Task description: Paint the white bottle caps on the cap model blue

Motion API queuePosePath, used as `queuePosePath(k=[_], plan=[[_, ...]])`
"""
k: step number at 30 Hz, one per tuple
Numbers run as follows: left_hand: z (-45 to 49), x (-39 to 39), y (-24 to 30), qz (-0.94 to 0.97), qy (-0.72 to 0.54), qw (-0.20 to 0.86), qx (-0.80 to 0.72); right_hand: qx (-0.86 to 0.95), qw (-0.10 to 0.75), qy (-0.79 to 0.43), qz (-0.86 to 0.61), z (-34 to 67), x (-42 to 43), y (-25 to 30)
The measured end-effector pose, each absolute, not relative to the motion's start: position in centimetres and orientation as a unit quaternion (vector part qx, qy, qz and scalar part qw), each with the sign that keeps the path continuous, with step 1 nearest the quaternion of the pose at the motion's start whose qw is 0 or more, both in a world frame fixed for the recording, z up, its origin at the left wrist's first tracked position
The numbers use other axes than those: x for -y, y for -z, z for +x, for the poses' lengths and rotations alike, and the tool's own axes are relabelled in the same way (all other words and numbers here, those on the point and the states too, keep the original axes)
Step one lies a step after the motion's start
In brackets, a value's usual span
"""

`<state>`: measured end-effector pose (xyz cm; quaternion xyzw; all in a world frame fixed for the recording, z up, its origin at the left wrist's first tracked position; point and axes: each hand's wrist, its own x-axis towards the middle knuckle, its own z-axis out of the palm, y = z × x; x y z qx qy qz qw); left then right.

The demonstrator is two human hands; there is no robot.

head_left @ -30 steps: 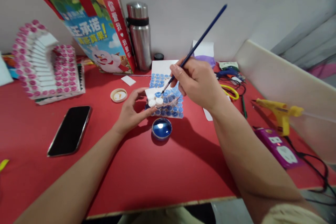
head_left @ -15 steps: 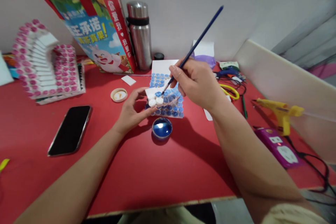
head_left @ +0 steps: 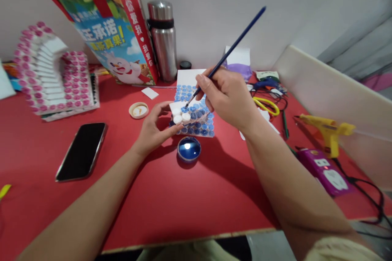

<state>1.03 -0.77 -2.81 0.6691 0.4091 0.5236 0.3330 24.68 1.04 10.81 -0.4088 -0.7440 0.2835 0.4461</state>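
Note:
My right hand [head_left: 225, 96] is closed around a dark blue paintbrush [head_left: 235, 43], held slanted with its tip down on a blue disc at the upper left of a small white craft piece [head_left: 174, 107]. Rows of round discs cover this piece; most are blue, and a few at its left end are white. My left hand [head_left: 157, 126] grips the piece by its left end, thumb at the front and fingers behind. Under and behind it lies a white board [head_left: 191, 76] with more blue discs. A small round pot of blue paint [head_left: 189, 149] stands just in front.
At left are a black phone [head_left: 82, 151], a pot lid [head_left: 139, 110] and a pink-and-white craft model [head_left: 39, 75]. Behind stand a printed bag [head_left: 113, 36] and a steel flask [head_left: 163, 45]. Yellow scissors [head_left: 269, 107], a glue gun [head_left: 329, 128] and a purple power strip [head_left: 326, 173] lie right.
The brush tip has shifted slightly left and up across the blue disc, and my right hand has tilted a little with it. My left hand and the craft piece stay in place.

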Motion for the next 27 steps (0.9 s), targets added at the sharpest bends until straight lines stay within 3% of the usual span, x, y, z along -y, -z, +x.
queuePosePath(k=[27], plan=[[1.05,0.8,2.82,0.665,-0.522,0.332,-0.418,0.75,0.437,-0.277,-0.412,24.88,-1.19,-11.01]])
